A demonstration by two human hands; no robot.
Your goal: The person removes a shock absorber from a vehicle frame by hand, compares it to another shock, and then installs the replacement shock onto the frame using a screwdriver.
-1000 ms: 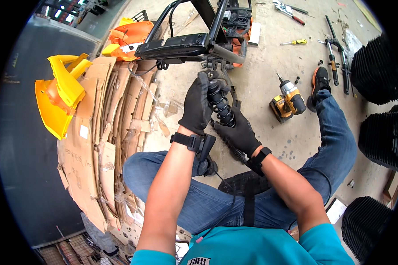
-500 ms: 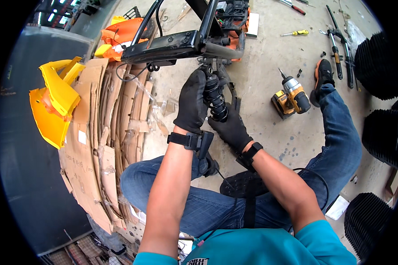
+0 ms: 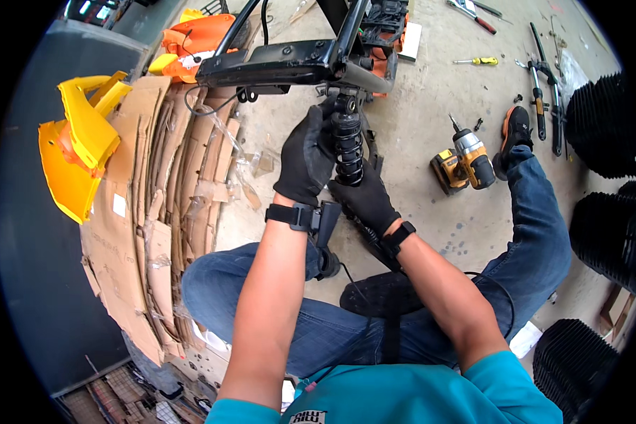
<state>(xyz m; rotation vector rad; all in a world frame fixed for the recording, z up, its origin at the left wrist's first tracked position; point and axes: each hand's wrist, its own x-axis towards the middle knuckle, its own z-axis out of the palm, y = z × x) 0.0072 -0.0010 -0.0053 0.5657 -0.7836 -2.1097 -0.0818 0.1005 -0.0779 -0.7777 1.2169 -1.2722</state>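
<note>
By the frame, the shock is gripped at its lower end by the right hand; the left hand is beside its top, fingertips hidden, hold impossible to tell. Lettering on the shirt is cut off; handwriting on the cardboard is faint.

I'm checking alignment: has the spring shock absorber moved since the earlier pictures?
Yes, slightly: relative to the black frame, the lower end of the shock absorber has swung left.

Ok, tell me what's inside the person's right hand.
The near part of a black coil-spring shock absorber goes into the gloved right hand; its coils show above the grip. The glove covers the near end, so its shape cannot be seen.
</note>
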